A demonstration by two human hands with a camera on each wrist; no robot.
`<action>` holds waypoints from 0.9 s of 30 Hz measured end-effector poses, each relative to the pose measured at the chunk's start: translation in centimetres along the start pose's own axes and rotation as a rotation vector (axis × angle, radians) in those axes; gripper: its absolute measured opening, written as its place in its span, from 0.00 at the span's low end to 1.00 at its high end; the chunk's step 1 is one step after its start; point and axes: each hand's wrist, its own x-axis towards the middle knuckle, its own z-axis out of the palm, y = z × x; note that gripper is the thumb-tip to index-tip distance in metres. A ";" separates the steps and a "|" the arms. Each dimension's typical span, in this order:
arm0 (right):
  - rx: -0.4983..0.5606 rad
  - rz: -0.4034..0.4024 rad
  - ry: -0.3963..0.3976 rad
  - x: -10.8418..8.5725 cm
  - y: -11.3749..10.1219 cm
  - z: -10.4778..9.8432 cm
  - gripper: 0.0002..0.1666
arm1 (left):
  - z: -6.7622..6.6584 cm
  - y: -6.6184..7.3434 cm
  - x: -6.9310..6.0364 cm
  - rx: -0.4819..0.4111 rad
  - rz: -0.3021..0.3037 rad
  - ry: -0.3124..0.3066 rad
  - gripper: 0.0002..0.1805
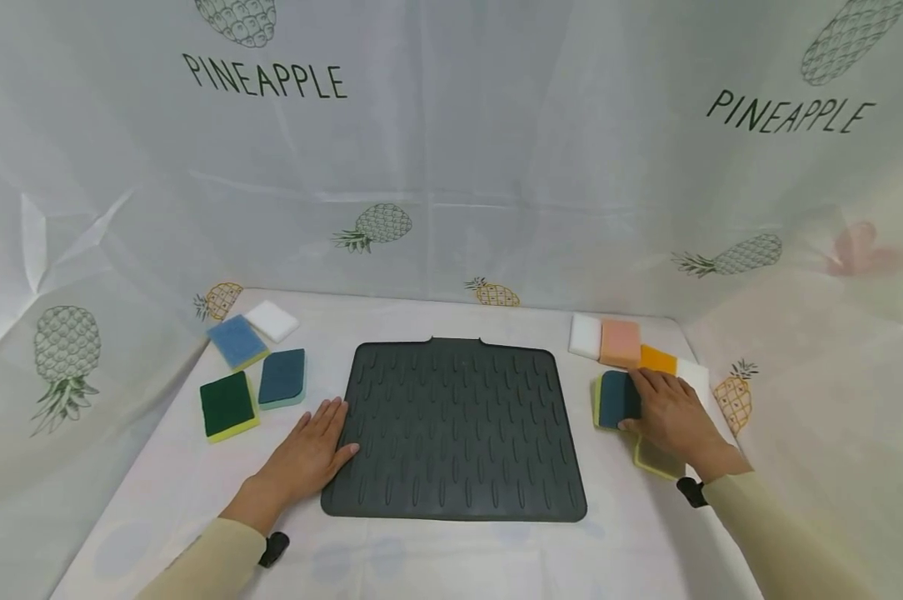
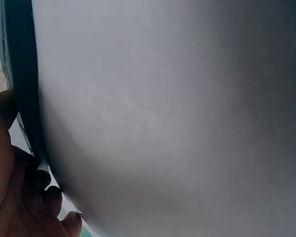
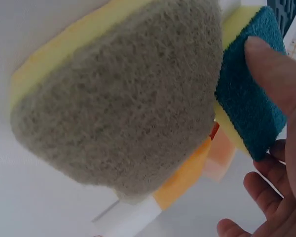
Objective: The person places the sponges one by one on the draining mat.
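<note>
Gripping a dark blue sponge between thumb and fingers, your right hand sits at 3 o'clock of the dark grey mat. From that sponge, a grey-brown sponge lies at 5 o'clock and a pink sponge at 12. Your left hand rests at the mat's 9 o'clock edge, fingers straight, thumb apart; a green sponge lies farther out at 9.

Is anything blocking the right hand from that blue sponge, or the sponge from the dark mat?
Nothing visible: the right hand grips the blue sponge, and only bare tablecloth lies between sponge and dark mat. The left hand rests at the mat's opposite edge.
</note>
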 end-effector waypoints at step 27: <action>-0.010 -0.301 0.126 14.2 -17.3 -0.8 0.64 | -0.4 -0.8 0.5 0.003 0.036 -0.038 0.45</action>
